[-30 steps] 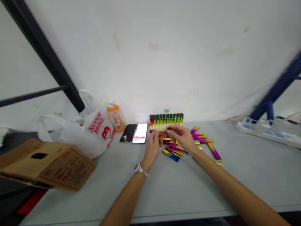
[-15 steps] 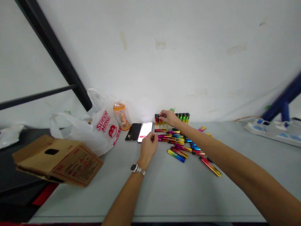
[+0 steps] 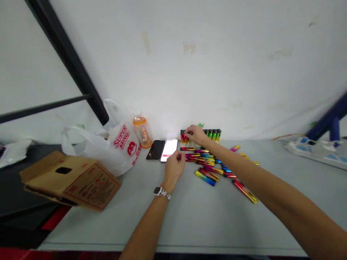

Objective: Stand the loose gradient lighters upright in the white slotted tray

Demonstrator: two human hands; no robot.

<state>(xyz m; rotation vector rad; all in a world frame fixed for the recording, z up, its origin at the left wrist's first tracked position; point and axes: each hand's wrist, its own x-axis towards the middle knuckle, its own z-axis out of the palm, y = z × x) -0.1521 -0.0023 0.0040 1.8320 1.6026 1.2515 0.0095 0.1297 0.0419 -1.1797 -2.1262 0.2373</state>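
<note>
My right hand [image 3: 196,135] reaches to the back of the table, its fingertips pinched on a red lighter [image 3: 186,138] at the left of an upright row. Green and yellow lighters [image 3: 214,135] with black tops stand in the same row, right of this hand, in a pale holder. My left hand [image 3: 175,166] is curled closed by the lower right corner of a phone with a lit screen [image 3: 170,148]; whatever its fingers may hold is hidden. Several shiny multicoloured lighters [image 3: 207,176] lie loose in front of the row, some partly behind my right forearm.
Left of the lit phone lies a dark-screened phone [image 3: 155,150]. An orange drink bottle [image 3: 142,131], a white plastic bag [image 3: 119,151] and an open cardboard box [image 3: 78,180] stand to the left. A white power strip [image 3: 317,152] sits at the far right near the wall.
The view has shifted slightly. My right hand stays at the left end of the row, its fingertips a little lower on the red lighter. My left hand remains closed, slightly nearer the loose lighters.
</note>
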